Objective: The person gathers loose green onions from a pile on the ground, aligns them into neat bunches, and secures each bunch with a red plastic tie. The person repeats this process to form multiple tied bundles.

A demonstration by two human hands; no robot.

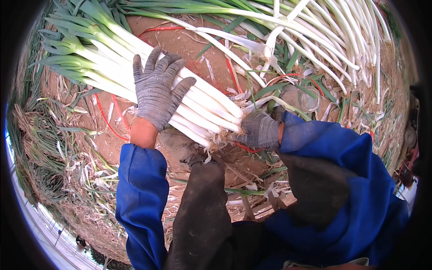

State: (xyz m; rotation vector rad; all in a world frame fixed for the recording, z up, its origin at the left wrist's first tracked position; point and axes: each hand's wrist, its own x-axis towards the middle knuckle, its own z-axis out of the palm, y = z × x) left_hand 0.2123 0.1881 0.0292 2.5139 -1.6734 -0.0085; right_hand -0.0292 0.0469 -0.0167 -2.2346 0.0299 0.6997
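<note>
A bunch of thick green onions [204, 105] lies slantwise before me, its leafy tops at the upper left and its roots toward the middle. My left hand [157, 87], in a grey knit glove, rests on the white stalks. Its fingers are spread across them, with the thumb apart. At the root ends, my right hand [258, 129], gloved alike, is curled in against the roots. Its fingertips are largely hidden, so whatever they grip does not show.
Beyond the bunch lies a loose pile of thinner green onions [333, 40], roots to the right. Red straps [104, 118] cross the brown soil. Peeled skins and leaf scraps litter the ground. Heaped leaves [38, 139] stand at the left. My dark trouser leg [200, 211] is below the bunch.
</note>
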